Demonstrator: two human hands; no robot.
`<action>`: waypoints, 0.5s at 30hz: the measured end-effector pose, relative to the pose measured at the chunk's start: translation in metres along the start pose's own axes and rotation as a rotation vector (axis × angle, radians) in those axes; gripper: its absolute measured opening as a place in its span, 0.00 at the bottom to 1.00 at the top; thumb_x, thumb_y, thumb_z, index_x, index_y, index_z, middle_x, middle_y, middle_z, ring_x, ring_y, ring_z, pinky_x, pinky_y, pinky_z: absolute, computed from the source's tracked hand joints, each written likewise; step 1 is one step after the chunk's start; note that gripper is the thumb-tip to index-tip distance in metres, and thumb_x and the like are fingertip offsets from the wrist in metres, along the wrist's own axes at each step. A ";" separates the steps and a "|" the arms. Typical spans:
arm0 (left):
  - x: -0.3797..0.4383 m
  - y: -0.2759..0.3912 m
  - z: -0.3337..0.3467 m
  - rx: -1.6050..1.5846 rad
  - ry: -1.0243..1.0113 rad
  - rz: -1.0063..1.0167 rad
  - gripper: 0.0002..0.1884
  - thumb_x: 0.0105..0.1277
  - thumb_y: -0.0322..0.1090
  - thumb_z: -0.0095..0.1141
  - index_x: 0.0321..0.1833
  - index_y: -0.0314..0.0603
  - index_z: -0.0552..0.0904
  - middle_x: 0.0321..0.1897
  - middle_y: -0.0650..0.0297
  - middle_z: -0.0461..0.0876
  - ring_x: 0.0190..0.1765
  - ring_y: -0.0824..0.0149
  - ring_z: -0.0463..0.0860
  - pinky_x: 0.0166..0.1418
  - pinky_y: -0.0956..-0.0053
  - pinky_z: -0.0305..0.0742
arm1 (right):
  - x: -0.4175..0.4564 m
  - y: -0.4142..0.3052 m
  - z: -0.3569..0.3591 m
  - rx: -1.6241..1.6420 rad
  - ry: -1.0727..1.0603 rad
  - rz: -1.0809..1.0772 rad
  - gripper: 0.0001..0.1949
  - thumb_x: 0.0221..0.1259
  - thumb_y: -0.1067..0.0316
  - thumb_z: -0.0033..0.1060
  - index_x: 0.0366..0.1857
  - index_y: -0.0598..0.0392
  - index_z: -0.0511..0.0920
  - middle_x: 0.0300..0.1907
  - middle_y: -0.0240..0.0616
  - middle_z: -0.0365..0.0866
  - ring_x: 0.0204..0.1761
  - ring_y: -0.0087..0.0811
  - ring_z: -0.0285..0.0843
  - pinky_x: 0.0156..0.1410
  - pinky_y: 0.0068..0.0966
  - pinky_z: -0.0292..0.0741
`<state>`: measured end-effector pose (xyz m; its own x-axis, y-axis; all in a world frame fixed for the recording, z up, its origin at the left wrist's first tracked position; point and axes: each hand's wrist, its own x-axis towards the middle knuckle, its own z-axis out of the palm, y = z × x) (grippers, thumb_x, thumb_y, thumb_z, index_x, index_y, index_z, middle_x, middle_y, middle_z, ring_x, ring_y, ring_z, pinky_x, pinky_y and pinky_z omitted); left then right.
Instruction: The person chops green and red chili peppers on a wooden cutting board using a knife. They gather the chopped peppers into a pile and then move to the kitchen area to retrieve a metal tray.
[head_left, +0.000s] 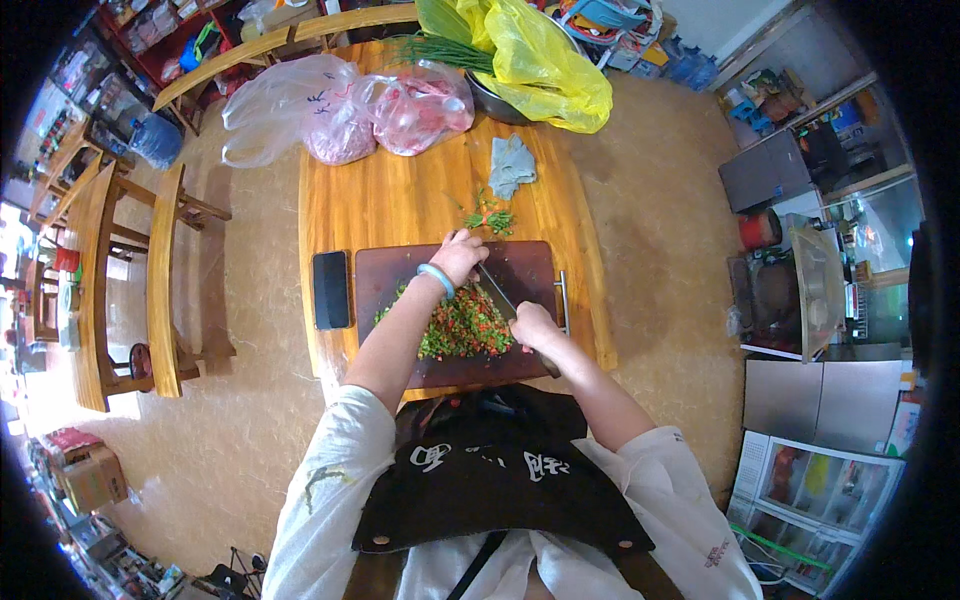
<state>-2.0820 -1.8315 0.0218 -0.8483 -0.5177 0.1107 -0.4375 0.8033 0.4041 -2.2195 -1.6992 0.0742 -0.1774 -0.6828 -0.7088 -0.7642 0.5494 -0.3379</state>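
My right hand (534, 328) is closed around the handle of a kitchen knife (497, 291), whose narrow blade slants away to the upper left. At the blade's far end is my left hand (459, 255), a pale blue bangle (438, 277) on its wrist. Its fingers bend down by the blade tip, and what they touch is hidden. Finely chopped green and red vegetables, apparently peppers, form a pile (469, 326) below the hands. Under the pile lies a dark brown cutting board (390, 266) with a metal handle (564, 300) at its right side.
On the wooden table (337, 202), a smartphone (331, 289) lies left of the board. Beyond it are tied green herbs (489, 219), a grey cloth (512, 166), plastic bags of meat (424, 109), and a metal bowl (499, 109) under a yellow bag (551, 67). Benches (166, 285) stand leftward.
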 end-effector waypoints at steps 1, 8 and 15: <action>-0.002 -0.001 -0.001 -0.015 -0.008 -0.008 0.17 0.36 0.32 0.64 0.31 0.46 0.74 0.32 0.63 0.71 0.44 0.57 0.68 0.48 0.60 0.64 | -0.005 -0.009 -0.008 0.004 -0.041 0.012 0.08 0.48 0.74 0.46 0.24 0.71 0.73 0.20 0.52 0.77 0.17 0.37 0.77 0.27 0.32 0.75; -0.021 0.023 0.020 -0.007 0.227 -0.026 0.12 0.37 0.30 0.61 0.26 0.46 0.74 0.31 0.64 0.71 0.43 0.59 0.69 0.52 0.61 0.63 | -0.008 0.023 0.023 -0.203 0.198 -0.080 0.08 0.45 0.71 0.49 0.26 0.65 0.77 0.29 0.58 0.76 0.36 0.52 0.76 0.43 0.43 0.72; -0.006 0.012 0.006 -0.037 0.043 -0.075 0.15 0.38 0.32 0.63 0.32 0.46 0.74 0.34 0.64 0.71 0.46 0.58 0.67 0.52 0.60 0.63 | -0.007 0.008 -0.009 -0.103 0.037 -0.060 0.09 0.44 0.72 0.47 0.24 0.68 0.77 0.23 0.57 0.76 0.25 0.47 0.78 0.36 0.38 0.75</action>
<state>-2.0841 -1.8174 0.0205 -0.7996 -0.5890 0.1173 -0.4877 0.7508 0.4455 -2.2301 -1.6950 0.0821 -0.1510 -0.7310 -0.6655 -0.8332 0.4564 -0.3121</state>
